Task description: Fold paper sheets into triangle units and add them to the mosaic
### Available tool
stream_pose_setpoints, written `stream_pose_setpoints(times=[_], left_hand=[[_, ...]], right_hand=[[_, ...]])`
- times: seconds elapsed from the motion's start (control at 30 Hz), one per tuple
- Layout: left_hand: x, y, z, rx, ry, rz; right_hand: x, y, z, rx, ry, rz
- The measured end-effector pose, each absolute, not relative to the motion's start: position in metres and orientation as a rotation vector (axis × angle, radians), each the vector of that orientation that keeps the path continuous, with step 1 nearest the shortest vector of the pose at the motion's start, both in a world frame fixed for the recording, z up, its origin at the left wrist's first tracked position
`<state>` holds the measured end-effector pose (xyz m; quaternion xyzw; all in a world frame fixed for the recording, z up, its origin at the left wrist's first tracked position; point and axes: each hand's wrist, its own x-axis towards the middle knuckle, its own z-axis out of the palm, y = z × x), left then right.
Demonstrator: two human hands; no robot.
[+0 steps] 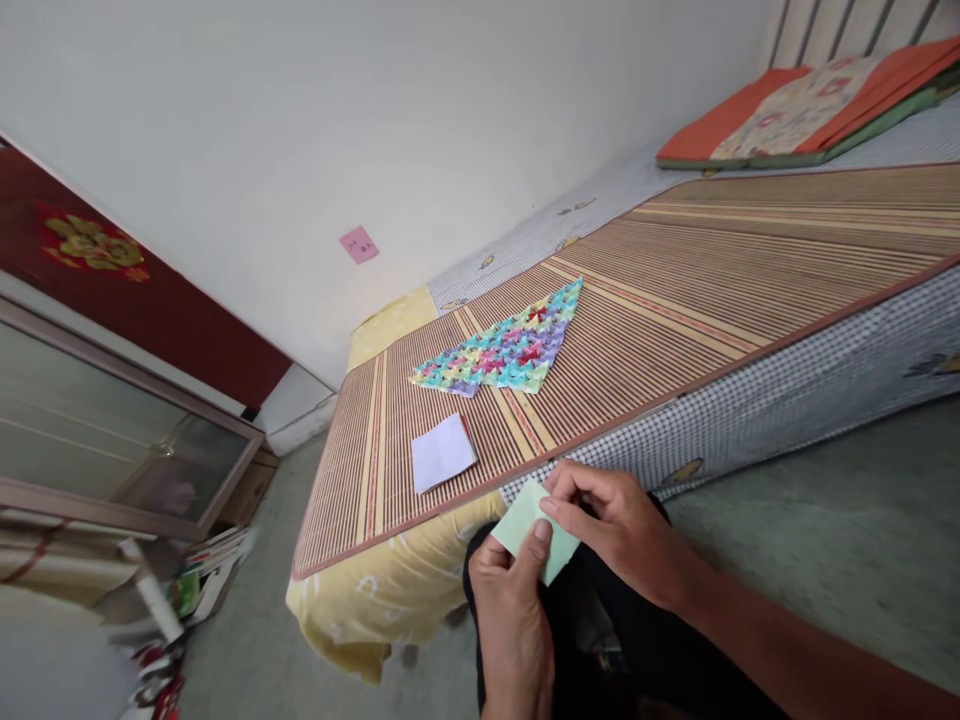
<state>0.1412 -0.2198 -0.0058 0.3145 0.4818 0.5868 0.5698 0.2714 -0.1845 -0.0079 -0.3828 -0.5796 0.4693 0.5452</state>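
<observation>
A light green square of paper (523,515) is held over my lap, close to the bed's edge. My left hand (517,600) grips its lower left side, thumb lying on top. At the upper right side, my right hand (615,530) pinches the sheet between thumb and bent fingers. Just beyond, a stack of paper squares (442,455) with a pale lilac top sheet lies on the striped mat. Further back rests a multicoloured triangular piece (502,345), made up of many small folded paper units.
The striped mat (750,270) covers the bed, with yellow cloth (390,580) hanging at the near corner. Folded orange bedding (802,115) lies at the far right. A pink note (359,245) is on the wall. A glass-fronted cabinet (112,420) stands left, with books and clutter (206,575) below.
</observation>
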Motion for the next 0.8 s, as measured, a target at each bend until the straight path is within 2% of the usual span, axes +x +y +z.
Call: stream_pose_setpoints(times=[0.23,0.43,0.8], left_hand=[[0.141,-0.220,-0.009,0.712,1.126,1.380],[0.141,-0.222,-0.012,0.775,1.147,1.362],[0.140,-0.223,-0.014,0.825,1.199,1.314]], right_hand=[[0.269,-0.183,-0.015,-0.915,-1.222,1.208],[0.270,-0.180,-0.012,-0.847,-1.264,1.451],[0.270,-0.182,-0.005,-0.898,-1.463,1.211]])
